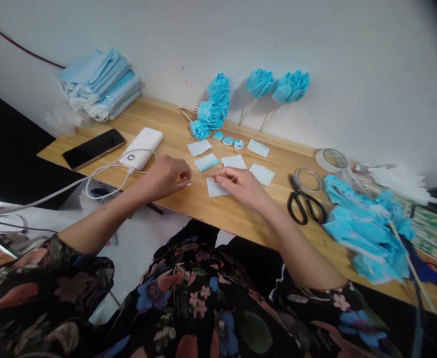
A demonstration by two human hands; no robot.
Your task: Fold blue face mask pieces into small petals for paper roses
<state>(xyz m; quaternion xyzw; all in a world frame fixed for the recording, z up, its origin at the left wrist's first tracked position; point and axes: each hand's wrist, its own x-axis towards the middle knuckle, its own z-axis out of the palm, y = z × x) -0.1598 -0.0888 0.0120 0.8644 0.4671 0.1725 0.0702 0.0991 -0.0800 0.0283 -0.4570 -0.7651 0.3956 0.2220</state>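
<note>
Flowered clothing [203, 303] fills the space closest to the camera, and the person's forearms [110, 219] reach from it over the wooden worktop [248, 221]. Curled fingers shape the left hand [166, 175], with a tiny white scrap [189, 184] at the tips; I cannot tell whether it is pinched. Loosely bent, the right hand [243, 186] partly covers a pale square [214, 190] near the front edge, though I cannot tell if it grips it. Five other squares [233, 161] lie just beyond, one edged in blue. Behind them sit three small folded pieces [227, 141] and piled blue flowers [217, 89]; two more flowers [259, 83] lean on the wall [345, 74]. Left are a power bank [141, 144] and phone [94, 148]; right, scissors [299, 192] and crumpled blue sheets [368, 233].
</note>
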